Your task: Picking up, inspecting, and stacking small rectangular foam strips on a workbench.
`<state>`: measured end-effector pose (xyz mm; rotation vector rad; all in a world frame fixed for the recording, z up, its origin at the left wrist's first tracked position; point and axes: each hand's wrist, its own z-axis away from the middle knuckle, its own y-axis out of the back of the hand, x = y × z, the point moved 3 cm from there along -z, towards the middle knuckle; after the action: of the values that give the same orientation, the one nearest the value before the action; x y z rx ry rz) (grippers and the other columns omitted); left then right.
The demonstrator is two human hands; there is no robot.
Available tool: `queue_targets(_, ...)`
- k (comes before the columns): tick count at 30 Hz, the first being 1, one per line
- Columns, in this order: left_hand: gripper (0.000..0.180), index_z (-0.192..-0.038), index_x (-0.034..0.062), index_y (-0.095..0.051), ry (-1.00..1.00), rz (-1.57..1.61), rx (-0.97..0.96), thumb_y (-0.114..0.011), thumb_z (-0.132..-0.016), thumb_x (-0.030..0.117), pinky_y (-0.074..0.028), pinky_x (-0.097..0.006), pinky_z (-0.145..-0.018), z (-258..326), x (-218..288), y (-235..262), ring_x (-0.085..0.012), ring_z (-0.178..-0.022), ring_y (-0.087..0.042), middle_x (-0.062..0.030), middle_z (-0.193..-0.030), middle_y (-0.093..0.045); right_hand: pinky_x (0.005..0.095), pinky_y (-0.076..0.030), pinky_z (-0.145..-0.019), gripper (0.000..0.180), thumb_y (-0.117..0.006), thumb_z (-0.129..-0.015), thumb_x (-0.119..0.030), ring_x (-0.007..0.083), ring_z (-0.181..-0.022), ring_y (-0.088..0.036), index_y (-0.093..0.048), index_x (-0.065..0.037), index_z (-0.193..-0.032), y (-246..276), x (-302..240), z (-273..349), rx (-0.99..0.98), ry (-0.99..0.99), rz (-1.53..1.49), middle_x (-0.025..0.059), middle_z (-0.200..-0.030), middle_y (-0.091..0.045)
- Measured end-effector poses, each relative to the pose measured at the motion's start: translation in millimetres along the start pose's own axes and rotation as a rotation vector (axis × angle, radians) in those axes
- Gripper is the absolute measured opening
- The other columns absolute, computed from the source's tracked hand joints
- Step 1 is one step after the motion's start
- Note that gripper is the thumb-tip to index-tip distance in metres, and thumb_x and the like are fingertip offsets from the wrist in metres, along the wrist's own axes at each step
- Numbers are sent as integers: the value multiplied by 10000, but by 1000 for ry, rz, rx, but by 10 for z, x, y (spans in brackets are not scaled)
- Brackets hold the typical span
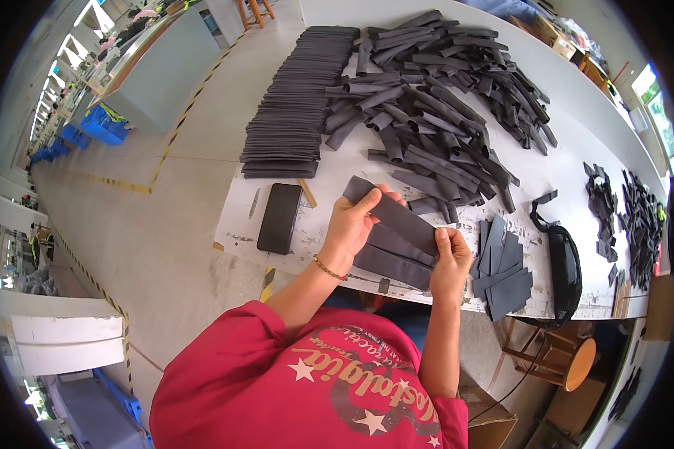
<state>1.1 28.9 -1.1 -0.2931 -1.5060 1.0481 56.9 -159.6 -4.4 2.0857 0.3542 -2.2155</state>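
dark fabric strip (403, 219) between left hand (350, 224) and right hand (451, 263)

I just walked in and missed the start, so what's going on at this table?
A person in a red T-shirt holds a dark grey fabric strip between the left hand and right hand, at the near edge of a white table. Farther back, a neat row of stacked strips lies left of a loose heap of tubular pieces. Flat dark pieces lie to the right, beside a black bag.
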Motion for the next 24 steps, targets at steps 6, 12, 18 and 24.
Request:
queue_targets(6, 217, -1046, 0, -652, 16, 48, 34, -663, -913, 172, -559, -371, -809, 34, -62, -9, -262, -899, -685, -147, -970, -693, 180, -349, -652, 190, -622, -953, -172, 29, -721, -435, -627, -4, -864, 1, 50, 14, 9, 44, 30, -63, -765, -530)
queue_targets(12, 179, -996, -11, -655, 5, -23, 141, -686, -888, 129, -564, -335, -737, -25, -117, 264, -216, -841, -683, -123, -932, -695, 180, -360, -670, 168, -626, -950, -152, 33, -726, -446, -605, -15, -857, 20, -9, 99, -23, 140, 141, -56, -765, -532)
queue_targets(18, 151, -947, -8, -671, -60, -112, 0, -692, -874, 123, -556, -299, -709, 49, -10, 129, -221, -854, -689, -147, -941, -698, 176, -360, -691, 152, -629, -948, -145, 33, -737, -451, -600, -24, -860, 89, -17, 166, -27, 116, 77, -58, -781, -538)
queue_targets(24, 208, -1012, 5, -655, -52, -90, -51, -645, -922, 192, -559, -299, -726, 36, -31, 104, -233, -849, -694, -159, -939, -695, 176, -365, -689, 140, -631, -946, -135, 33, -740, -451, -602, -27, -862, 134, -6, 194, -39, 120, 77, -58, -786, -539)
